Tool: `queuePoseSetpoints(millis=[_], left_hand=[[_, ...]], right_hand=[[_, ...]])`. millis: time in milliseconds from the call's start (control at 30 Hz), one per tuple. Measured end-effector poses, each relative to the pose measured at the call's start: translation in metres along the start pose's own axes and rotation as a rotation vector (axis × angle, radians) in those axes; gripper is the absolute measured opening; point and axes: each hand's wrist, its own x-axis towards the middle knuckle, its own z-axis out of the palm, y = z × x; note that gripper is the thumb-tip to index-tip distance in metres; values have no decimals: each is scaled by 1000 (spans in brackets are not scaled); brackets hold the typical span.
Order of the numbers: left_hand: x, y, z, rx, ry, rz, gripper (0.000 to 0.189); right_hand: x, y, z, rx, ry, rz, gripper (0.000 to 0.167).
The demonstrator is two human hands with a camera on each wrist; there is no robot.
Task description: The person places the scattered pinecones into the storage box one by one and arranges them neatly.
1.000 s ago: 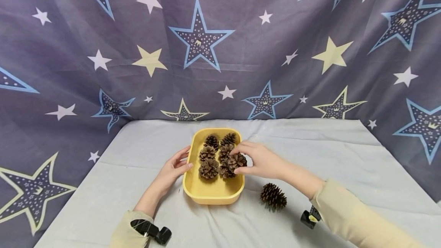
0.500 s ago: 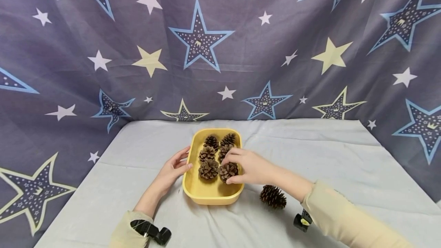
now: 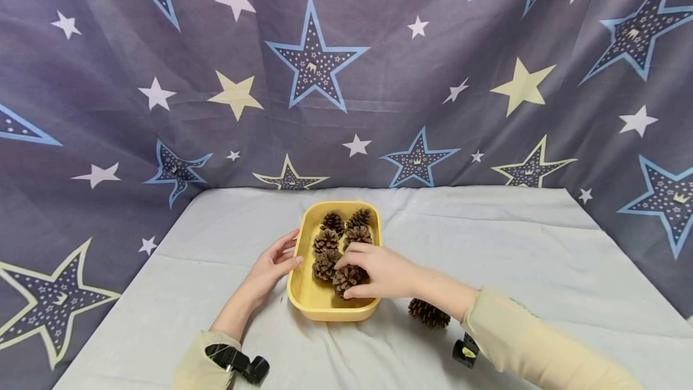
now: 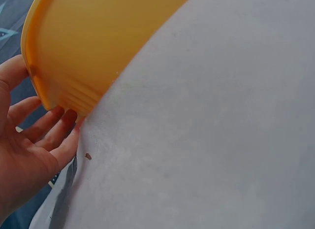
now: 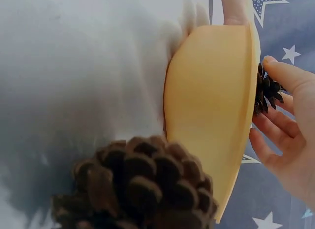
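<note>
A yellow plastic box (image 3: 332,312) holds brown pine cones. My right hand (image 3: 384,269) reaches over its right rim and grips one pine cone (image 3: 346,280) between thumb and fingers at the box's front half. That held pine cone (image 5: 268,91) shows beyond the rim in the right wrist view. Just left of it lies another pine cone (image 3: 326,265), partly overlapped. At the left wall, my left hand (image 3: 273,263) holds the box, thumb over the rim and fingers against the outside. In the left wrist view the fingers (image 4: 47,123) touch the box's wall from below the rim.
Several more pine cones (image 3: 326,241) stand in two rows toward the box's back. One loose pine cone (image 3: 428,313) lies on the grey cloth (image 3: 487,227) right of the box, partly hidden under my right forearm. A star-patterned curtain (image 3: 346,125) hangs behind.
My right hand has moved left and toward me with the pine cone, from the right rim down into the box. My left hand and the box have stayed put.
</note>
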Motion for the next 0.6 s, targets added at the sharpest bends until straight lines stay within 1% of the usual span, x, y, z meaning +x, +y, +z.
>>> queuePoseSetpoints(millis=[167, 200, 233, 367, 600], left_hand=[[0, 1, 0, -14, -7, -2, 65], [2, -3, 0, -12, -6, 2, 66], [2, -3, 0, -11, -7, 4, 66], [2, -3, -1, 5, -2, 7, 65], [2, -4, 0, -11, 9, -13, 67]], right_hand=[[4, -4, 4, -6, -25, -8, 44], [4, -5, 5, -13, -29, -10, 44], [5, -5, 6, -21, -36, -10, 44], [8, -7, 10, -57, -47, -38, 43], [15, -9, 17, -125, -48, -95, 41]])
